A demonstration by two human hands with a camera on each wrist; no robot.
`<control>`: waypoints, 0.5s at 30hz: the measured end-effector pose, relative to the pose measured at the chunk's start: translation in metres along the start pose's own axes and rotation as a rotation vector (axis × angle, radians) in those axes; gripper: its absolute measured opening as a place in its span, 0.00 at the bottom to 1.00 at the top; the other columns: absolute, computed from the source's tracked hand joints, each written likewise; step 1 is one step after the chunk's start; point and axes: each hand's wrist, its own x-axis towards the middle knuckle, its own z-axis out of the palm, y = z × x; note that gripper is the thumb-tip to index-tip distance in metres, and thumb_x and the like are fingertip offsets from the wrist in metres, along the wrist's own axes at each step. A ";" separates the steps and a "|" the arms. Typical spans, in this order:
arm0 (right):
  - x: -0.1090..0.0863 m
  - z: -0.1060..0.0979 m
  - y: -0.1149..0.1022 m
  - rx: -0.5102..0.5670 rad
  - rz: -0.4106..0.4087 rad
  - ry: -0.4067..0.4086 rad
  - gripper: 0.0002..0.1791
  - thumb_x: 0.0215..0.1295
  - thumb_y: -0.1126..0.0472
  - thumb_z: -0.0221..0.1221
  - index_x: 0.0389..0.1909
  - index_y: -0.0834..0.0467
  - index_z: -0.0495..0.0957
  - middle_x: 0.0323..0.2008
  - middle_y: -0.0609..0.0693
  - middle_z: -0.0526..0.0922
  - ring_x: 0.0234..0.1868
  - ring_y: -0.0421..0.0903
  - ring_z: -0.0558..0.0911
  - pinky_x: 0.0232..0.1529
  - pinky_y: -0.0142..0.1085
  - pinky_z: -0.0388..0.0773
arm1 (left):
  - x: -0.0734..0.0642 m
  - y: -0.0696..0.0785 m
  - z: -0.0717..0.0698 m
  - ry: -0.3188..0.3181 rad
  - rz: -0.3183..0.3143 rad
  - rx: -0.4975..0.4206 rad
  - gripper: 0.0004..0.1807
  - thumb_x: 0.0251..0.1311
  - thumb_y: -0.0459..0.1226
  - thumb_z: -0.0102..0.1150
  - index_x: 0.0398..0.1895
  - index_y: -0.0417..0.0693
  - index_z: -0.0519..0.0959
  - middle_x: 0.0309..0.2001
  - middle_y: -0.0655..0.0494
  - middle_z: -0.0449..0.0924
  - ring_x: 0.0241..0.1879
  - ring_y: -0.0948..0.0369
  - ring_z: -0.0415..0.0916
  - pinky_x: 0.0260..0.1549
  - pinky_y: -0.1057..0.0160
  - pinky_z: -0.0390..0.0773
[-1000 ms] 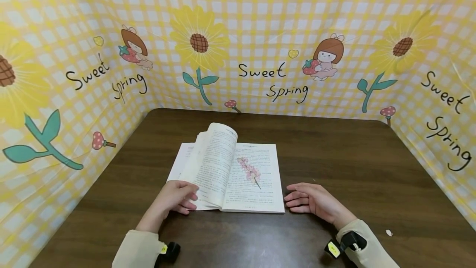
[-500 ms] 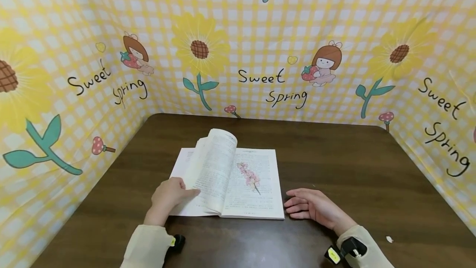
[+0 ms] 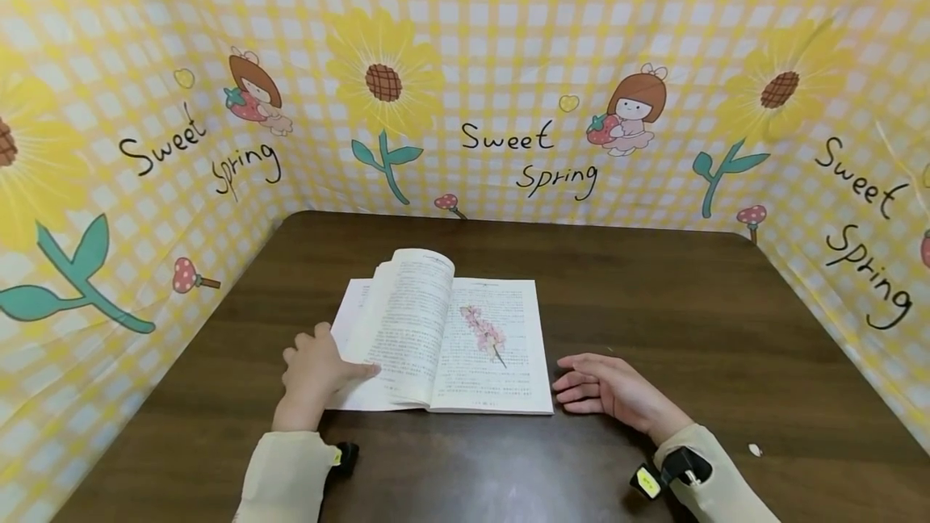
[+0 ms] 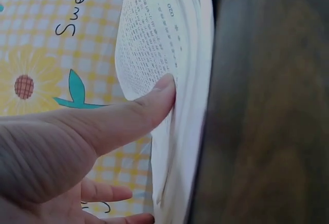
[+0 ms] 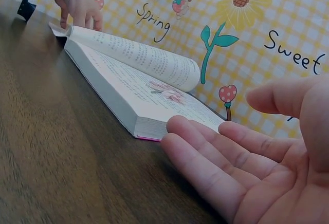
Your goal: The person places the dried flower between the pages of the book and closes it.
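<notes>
An open book [image 3: 501, 394] lies on the table, a pink flower sprig [image 3: 485, 333] flat across its right page. Several left-hand pages [image 3: 414, 305] stand curved up, bowed toward the middle. My left hand [image 3: 312, 374] is at the book's lower left, fingers spread by its left edge. Its straight thumb [image 4: 149, 103] presses on the printed page near the outer edge in the left wrist view. Beside the book's right edge, my right hand [image 3: 613, 390] rests with relaxed fingers and holds nothing. The right wrist view shows its fingertips near the book's corner [image 5: 151, 124].
The dark wooden table [image 3: 654, 289] is bordered at the back and both sides by a yellow checked cloth [image 3: 516, 63]. A small white petal-like scrap [image 3: 755, 449] lies to the right, near the right sleeve [image 3: 719, 474].
The left hand's fingers have moved out left and spread apart, while its thumb stays on the pages. The raised pages have leaned a little further left. The right hand stays still.
</notes>
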 end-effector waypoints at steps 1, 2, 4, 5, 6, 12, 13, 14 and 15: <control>0.000 0.000 0.000 0.002 0.001 -0.002 0.21 0.78 0.59 0.47 0.62 0.71 0.69 0.43 0.57 0.85 0.44 0.50 0.86 0.49 0.45 0.82 | -0.001 0.001 0.000 -0.001 -0.001 -0.001 0.57 0.39 0.53 0.81 0.60 0.24 0.59 0.51 0.21 0.62 0.49 0.29 0.61 0.41 0.32 0.71; 0.000 0.001 0.000 0.004 0.001 -0.004 0.21 0.78 0.59 0.47 0.62 0.71 0.69 0.43 0.57 0.85 0.44 0.50 0.86 0.49 0.45 0.82 | -0.001 0.001 -0.001 -0.002 -0.002 -0.001 0.57 0.39 0.52 0.81 0.60 0.24 0.59 0.51 0.20 0.62 0.49 0.28 0.61 0.41 0.32 0.71; 0.000 0.001 0.000 0.004 0.003 -0.005 0.22 0.78 0.59 0.47 0.62 0.71 0.68 0.43 0.57 0.85 0.44 0.50 0.86 0.49 0.44 0.82 | -0.001 0.002 -0.002 -0.002 -0.002 0.002 0.57 0.38 0.52 0.82 0.61 0.24 0.58 0.51 0.20 0.62 0.49 0.26 0.63 0.41 0.31 0.71; -0.001 0.001 0.000 0.003 0.003 -0.003 0.22 0.78 0.59 0.48 0.62 0.71 0.68 0.43 0.57 0.85 0.44 0.50 0.86 0.49 0.44 0.82 | -0.001 0.002 -0.002 -0.001 0.003 0.001 0.58 0.38 0.51 0.82 0.62 0.24 0.58 0.52 0.19 0.62 0.49 0.26 0.63 0.42 0.30 0.71; -0.001 0.001 0.000 0.000 0.005 0.001 0.22 0.78 0.59 0.48 0.63 0.72 0.67 0.43 0.57 0.85 0.44 0.50 0.86 0.49 0.44 0.82 | -0.001 0.001 -0.003 -0.001 0.006 -0.002 0.59 0.38 0.51 0.82 0.63 0.23 0.57 0.52 0.19 0.62 0.50 0.25 0.63 0.43 0.30 0.71; -0.003 0.000 -0.001 -0.012 0.005 0.002 0.23 0.78 0.58 0.48 0.63 0.72 0.67 0.43 0.57 0.84 0.44 0.50 0.86 0.49 0.44 0.82 | 0.002 0.000 -0.005 -0.024 0.006 0.002 0.61 0.39 0.49 0.82 0.65 0.21 0.55 0.53 0.17 0.60 0.52 0.22 0.62 0.48 0.29 0.69; -0.003 0.000 -0.001 -0.013 0.003 -0.002 0.23 0.78 0.58 0.48 0.63 0.72 0.67 0.44 0.57 0.84 0.45 0.50 0.86 0.49 0.44 0.82 | 0.002 0.001 -0.005 -0.035 -0.006 0.014 0.60 0.39 0.50 0.82 0.64 0.21 0.55 0.53 0.17 0.60 0.52 0.22 0.62 0.47 0.28 0.68; -0.002 0.000 -0.001 -0.014 0.001 -0.004 0.23 0.78 0.58 0.48 0.63 0.72 0.67 0.44 0.57 0.84 0.45 0.50 0.86 0.49 0.44 0.82 | 0.003 0.002 -0.006 -0.047 -0.018 0.028 0.59 0.40 0.50 0.82 0.63 0.21 0.56 0.53 0.17 0.60 0.52 0.22 0.62 0.47 0.28 0.67; -0.002 0.000 -0.001 -0.015 -0.003 -0.008 0.23 0.78 0.58 0.48 0.63 0.72 0.67 0.44 0.57 0.84 0.45 0.50 0.86 0.49 0.44 0.82 | 0.003 0.005 -0.006 -0.058 -0.032 0.047 0.58 0.41 0.50 0.81 0.62 0.21 0.56 0.53 0.17 0.60 0.52 0.22 0.62 0.47 0.27 0.66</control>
